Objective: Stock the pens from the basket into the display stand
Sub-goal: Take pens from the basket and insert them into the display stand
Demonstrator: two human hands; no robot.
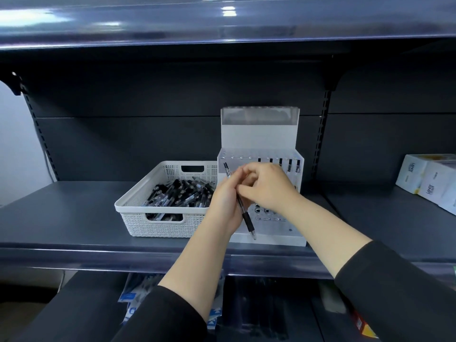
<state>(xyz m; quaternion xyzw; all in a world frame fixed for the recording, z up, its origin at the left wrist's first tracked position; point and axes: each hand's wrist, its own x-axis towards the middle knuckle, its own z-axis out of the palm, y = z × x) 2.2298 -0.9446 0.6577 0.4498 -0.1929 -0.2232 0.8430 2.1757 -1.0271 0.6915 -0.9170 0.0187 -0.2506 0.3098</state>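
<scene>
At centre frame both hands meet before the stand [261, 134] — left hand [225, 201] grips a pen [240, 203] tilted, tip lower right; right hand [267, 185] pinches its shaft. Basket [138, 201] sits left.

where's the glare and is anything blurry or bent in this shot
Head view: glare streaks the glossy upper shelf; wide-angle lens bows the shelf edges; the clear display stand looks hazy at its top; the hands, left hand and right hand, and the pen are fairly sharp; the lower shelf is dim.
</scene>
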